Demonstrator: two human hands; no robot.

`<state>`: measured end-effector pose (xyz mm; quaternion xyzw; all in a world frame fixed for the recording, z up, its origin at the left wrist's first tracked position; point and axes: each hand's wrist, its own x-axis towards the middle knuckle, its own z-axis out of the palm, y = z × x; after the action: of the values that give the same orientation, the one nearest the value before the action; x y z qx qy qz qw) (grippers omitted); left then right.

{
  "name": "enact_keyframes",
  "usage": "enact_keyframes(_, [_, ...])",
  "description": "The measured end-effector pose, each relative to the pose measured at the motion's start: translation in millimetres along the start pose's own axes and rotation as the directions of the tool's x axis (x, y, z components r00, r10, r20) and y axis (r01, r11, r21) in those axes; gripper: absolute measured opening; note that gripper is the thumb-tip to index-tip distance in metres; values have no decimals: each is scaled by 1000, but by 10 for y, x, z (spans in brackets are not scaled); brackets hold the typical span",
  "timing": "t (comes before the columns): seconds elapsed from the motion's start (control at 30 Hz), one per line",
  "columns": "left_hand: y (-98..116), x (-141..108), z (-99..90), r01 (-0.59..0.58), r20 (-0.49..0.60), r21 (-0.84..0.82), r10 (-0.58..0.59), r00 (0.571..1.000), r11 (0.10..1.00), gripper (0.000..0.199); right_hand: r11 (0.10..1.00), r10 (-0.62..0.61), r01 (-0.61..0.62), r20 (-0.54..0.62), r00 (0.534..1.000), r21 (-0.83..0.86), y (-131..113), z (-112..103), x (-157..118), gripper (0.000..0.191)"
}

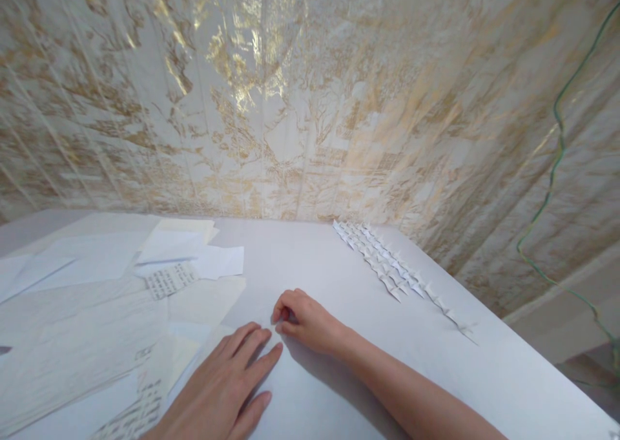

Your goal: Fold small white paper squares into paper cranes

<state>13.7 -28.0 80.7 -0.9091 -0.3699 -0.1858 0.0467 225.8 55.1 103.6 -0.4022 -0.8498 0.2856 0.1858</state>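
A: Nearest, at the bottom of the frame: the left hand [225, 372], palm down, fingers spread, with no grasp in sight. And the right hand [307, 317]?

B: Just beyond, near the middle of the frame. Curled, thumb close to the fingertips; perhaps pinching something small, perhaps not. Impossible to tell from here.

A: And the paper?

B: In loose sheets [72, 330], overlapping all across the left of the frame, as far as the left hand. Among them, left of centre, a written scrap [170, 280].

A: Nothing folded?

B: Yes, right of centre: folded pieces [385, 258] with pointed tips, in slanting rows on the white surface [295, 252], well apart from the left hand.

A: How to handle such paper?

B: Gently. Light and thin, by the look of it; likely to slide on so smooth a top and to crease under a careless thumb. Best lifted by an edge or corner.

A: Same for the folded pieces?

B: Probably stiffer along the folds, yet easily crushed. Best pinched at a fold, clear of the tips.
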Motion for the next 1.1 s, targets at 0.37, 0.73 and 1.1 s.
enact_keyframes(0.37, [-95, 92, -140, -1, 131, -43, 6, 991, 999, 51, 999, 5, -10, -133, 991, -38, -43, 30, -328, 39])
enact_keyframes(0.73, [-162, 264, 38, 91, 91, -172, -76, 993, 981, 25, 853, -317, 308, 52, 947, -421, -126, 123, -584, 18])
enact_keyframes(1.1, [-394, 257, 82, -115, -68, -288, 100, 993, 951, 20, 813, -393, 383, 73, 917, -439, -83, 123, -557, 18])
